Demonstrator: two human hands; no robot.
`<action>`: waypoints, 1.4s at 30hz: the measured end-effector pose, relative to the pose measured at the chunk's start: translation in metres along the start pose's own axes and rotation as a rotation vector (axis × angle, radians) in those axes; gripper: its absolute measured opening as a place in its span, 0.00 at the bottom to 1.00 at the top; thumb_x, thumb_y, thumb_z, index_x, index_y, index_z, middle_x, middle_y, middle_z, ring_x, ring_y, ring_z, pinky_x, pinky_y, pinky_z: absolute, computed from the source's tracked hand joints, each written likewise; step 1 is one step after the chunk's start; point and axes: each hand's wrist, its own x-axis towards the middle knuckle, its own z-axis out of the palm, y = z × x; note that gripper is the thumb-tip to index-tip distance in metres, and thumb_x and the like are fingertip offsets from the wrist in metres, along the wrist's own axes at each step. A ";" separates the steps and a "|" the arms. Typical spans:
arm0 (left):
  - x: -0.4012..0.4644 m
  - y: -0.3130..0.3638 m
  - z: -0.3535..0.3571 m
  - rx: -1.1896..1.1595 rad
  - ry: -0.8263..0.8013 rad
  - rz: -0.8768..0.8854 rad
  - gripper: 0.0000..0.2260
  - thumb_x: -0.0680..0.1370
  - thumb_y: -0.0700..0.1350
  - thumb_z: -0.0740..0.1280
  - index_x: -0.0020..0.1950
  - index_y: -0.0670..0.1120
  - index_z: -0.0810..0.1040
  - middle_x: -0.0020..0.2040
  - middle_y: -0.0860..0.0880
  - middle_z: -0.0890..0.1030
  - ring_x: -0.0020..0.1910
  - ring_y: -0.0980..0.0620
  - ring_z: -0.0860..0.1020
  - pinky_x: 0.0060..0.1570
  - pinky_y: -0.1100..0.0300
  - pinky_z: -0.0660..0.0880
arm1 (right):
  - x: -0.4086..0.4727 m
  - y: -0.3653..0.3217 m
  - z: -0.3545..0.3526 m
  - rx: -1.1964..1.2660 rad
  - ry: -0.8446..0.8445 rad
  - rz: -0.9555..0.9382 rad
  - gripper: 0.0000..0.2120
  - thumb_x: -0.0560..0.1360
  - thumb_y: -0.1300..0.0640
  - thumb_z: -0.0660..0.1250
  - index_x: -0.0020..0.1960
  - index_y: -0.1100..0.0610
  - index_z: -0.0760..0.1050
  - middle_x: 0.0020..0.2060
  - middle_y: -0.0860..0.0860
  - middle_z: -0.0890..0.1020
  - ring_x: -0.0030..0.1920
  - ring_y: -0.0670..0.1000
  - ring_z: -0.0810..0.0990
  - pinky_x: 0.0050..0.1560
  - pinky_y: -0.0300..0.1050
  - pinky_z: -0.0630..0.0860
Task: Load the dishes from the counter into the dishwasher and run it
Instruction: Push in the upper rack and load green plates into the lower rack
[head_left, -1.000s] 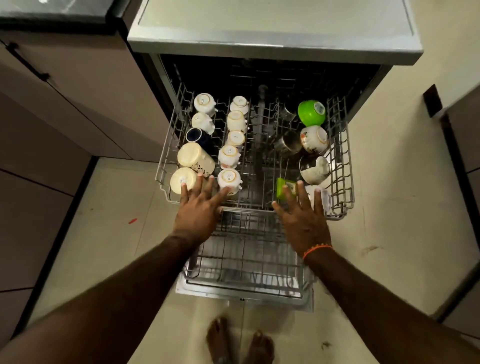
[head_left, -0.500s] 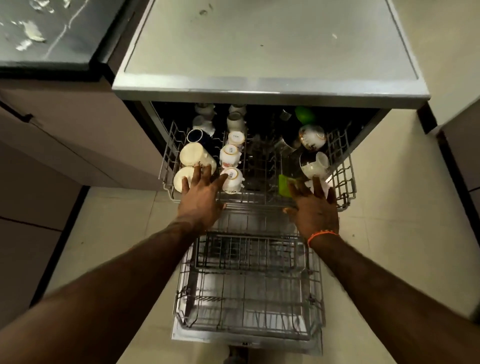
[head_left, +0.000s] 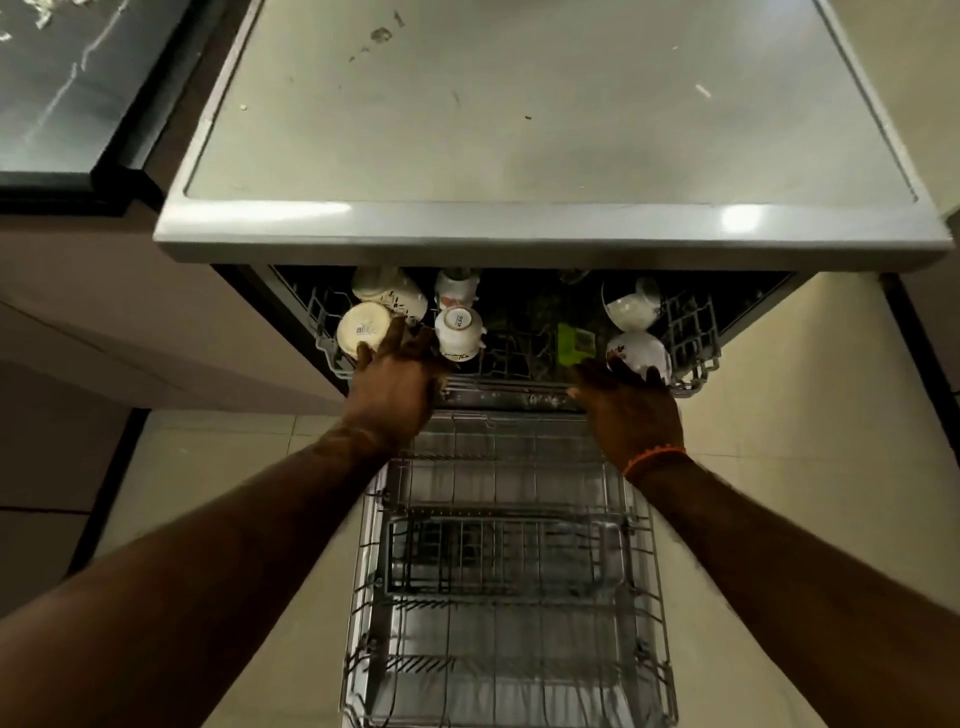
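Head view: both hands, left (head_left: 397, 382) and right (head_left: 631, 408), fingers spread flat against upper rack (head_left: 693, 332) front, cups (head_left: 460, 332) upside down for draining, mostly inside dishwasher (head_left: 550, 234); lower rack (head_left: 509, 571) empty.

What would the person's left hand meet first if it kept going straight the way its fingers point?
Most likely the upturned cream cup at the upper rack's front left corner: the left hand's fingertips already seem to touch it, though depth is unclear.
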 end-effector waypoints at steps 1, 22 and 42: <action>0.000 -0.002 0.001 0.003 0.011 0.009 0.16 0.82 0.51 0.63 0.70 0.57 0.76 0.79 0.49 0.65 0.81 0.41 0.53 0.74 0.29 0.56 | 0.000 0.003 0.001 0.030 0.004 -0.003 0.22 0.81 0.58 0.61 0.74 0.51 0.71 0.73 0.53 0.73 0.75 0.60 0.67 0.72 0.66 0.61; 0.075 0.002 -0.010 -0.138 0.032 -0.086 0.10 0.81 0.46 0.66 0.61 0.50 0.82 0.59 0.44 0.83 0.59 0.42 0.79 0.63 0.42 0.75 | 0.078 0.021 0.005 0.381 0.111 0.264 0.17 0.83 0.49 0.59 0.71 0.41 0.74 0.76 0.48 0.69 0.79 0.56 0.58 0.80 0.58 0.40; -0.080 0.076 -0.127 -0.075 -0.180 -0.096 0.39 0.80 0.60 0.64 0.83 0.46 0.48 0.83 0.43 0.51 0.81 0.41 0.49 0.79 0.40 0.52 | -0.052 -0.029 -0.150 0.024 -0.021 0.062 0.37 0.77 0.46 0.68 0.80 0.52 0.56 0.79 0.55 0.60 0.78 0.61 0.56 0.74 0.65 0.60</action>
